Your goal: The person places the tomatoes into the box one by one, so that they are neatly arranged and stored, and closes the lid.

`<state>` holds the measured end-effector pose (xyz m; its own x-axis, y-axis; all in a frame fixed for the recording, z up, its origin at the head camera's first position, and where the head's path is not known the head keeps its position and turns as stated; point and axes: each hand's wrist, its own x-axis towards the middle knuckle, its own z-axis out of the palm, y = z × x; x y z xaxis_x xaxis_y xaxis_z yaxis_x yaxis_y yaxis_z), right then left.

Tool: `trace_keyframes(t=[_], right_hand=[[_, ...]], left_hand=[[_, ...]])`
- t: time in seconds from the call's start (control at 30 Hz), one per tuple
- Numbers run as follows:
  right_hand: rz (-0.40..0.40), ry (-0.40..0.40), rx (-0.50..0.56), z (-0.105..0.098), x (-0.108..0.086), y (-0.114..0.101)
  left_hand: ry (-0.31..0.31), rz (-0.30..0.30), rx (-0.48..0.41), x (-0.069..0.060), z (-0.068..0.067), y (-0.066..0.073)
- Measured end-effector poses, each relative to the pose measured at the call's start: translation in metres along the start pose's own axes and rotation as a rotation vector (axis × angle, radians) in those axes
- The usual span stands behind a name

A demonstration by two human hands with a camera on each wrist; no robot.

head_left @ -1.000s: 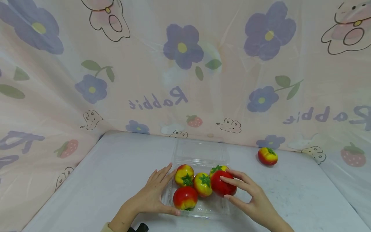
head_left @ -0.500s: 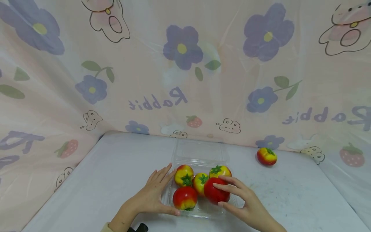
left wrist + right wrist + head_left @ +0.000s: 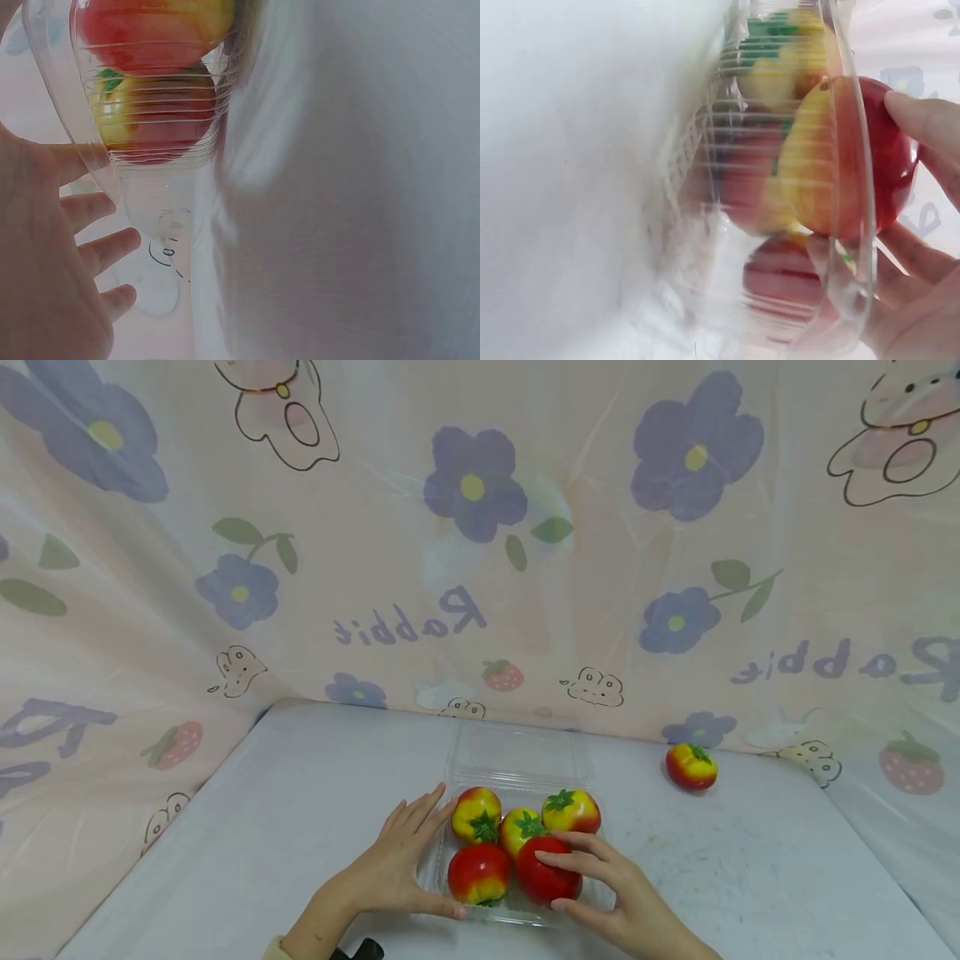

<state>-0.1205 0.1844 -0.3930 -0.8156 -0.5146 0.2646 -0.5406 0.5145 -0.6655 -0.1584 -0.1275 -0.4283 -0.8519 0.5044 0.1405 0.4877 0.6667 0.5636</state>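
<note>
My right hand (image 3: 607, 885) grips a red-and-yellow fruit (image 3: 549, 872), thumb on the near side and fingers over the far side. In the right wrist view this fruit (image 3: 889, 161) sits partly below the container's rim, partly above it. The clear plastic container (image 3: 517, 917) holds several like fruits with green leafy tops, such as one at the back left (image 3: 476, 814) and one at the front left (image 3: 478, 874). My left hand (image 3: 393, 868) lies spread along the container's left side, fingers fairly straight. In the left wrist view its fingers (image 3: 94, 210) touch the clear wall.
The container's lid (image 3: 521, 752) lies folded back behind it. Another red-and-yellow fruit (image 3: 691, 767) stands at the back right of the white table (image 3: 315, 793). A patterned curtain (image 3: 375, 527) hangs behind. A black object (image 3: 367, 949) shows near my left wrist.
My right hand has carried its fruit left and toward me, from over the back right fruit down into the front right of the container. The left hand has stayed in place.
</note>
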Motion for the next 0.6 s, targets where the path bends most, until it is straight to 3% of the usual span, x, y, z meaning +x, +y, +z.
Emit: trace_keyframes(t=[0.07, 0.27, 0.6], right_hand=[[-0.005, -0.011, -0.002, 0.001, 0.000, 0.000], [0.077, -0.044, 0.003, 0.004, 0.000, -0.001], [0.061, -0.112, -0.094, 0.014, 0.004, 0.002]], left_hand=[[0.002, 0.002, -0.002, 0.000, 0.000, 0.000], [0.004, -0.001, 0.007, 0.000, 0.001, -0.001], [0.004, 0.002, 0.007, 0.000, 0.001, 0.000]])
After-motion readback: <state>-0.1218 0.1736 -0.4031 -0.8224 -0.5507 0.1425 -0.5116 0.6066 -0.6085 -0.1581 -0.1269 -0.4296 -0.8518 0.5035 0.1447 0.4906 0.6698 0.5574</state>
